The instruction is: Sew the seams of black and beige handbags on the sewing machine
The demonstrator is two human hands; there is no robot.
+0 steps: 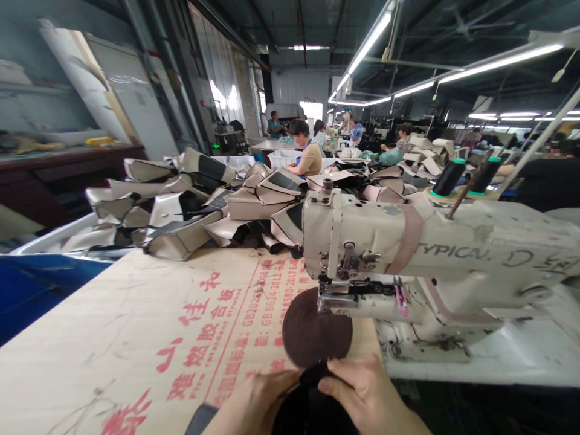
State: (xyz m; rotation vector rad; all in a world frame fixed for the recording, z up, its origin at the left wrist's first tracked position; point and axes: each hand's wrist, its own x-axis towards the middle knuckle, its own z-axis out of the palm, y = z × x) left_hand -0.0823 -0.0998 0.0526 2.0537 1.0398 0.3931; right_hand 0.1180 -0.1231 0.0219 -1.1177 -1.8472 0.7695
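Left hand (254,402) and right hand (362,393): both grasping black fabric (312,408) | round brown panel (315,329): edge under presser foot (333,299) of sewing machine (408,254) | plywood counter (113,344): beneath panel

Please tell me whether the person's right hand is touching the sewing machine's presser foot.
Apart: the head view shows the right hand, holding dark fabric, below the presser foot, with a brown round piece lying between them.

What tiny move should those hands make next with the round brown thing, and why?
I'd guess: slide the round dark brown fabric disc a little further under the metal presser foot of the beige sewing machine. Its top edge sits at the foot, and the left hand and right hand grip black fabric right behind it.
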